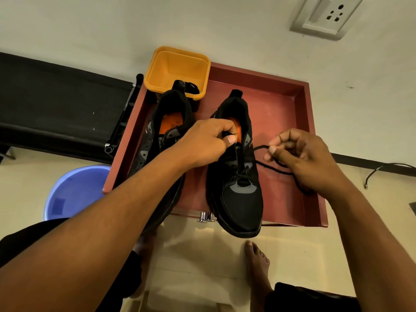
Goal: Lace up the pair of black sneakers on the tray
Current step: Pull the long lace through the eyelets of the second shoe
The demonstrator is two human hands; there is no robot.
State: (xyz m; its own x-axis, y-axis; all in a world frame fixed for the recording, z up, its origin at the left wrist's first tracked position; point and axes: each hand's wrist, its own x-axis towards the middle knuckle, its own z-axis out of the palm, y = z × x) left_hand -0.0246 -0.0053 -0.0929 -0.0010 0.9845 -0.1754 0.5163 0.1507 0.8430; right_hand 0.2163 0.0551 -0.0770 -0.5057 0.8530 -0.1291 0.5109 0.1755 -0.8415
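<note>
Cream-painted wall with a socket plate [326,16] backs a red-brown tray [284,118], which serves as the work surface. Its front edge overhangs pale floor tiles. Both black sneakers stand on the tray with heels to the wall and toes toward the person, so the eyelet rows face the worker.

Item under work: the sneaker on the person's right [239,194]. Crossed lacing is visible over its lower eyelets.
- The left hand [208,141] is clamped on the top of the tongue or collar, thumb on top. In my judgement this steadies the shoe and holds the throat open.
- The right hand [300,159] pinches the lace [258,147] between thumb and forefinger. It draws one strand sideways from an upper eyelet, probably to take up slack.
- A second run of lace trails slack across the tray floor under that hand.

The second sneaker [161,140] stands just beside the first and is largely covered by the left forearm. Whether it is laced cannot be told.

An orange tub [177,66] sits at the tray's far left corner with something dark inside, which cannot be identified. A blue bucket [74,192] stands on the floor to the left.

Assessment: the first shoe is part-laced, with the upper eyelets outstanding.
</note>
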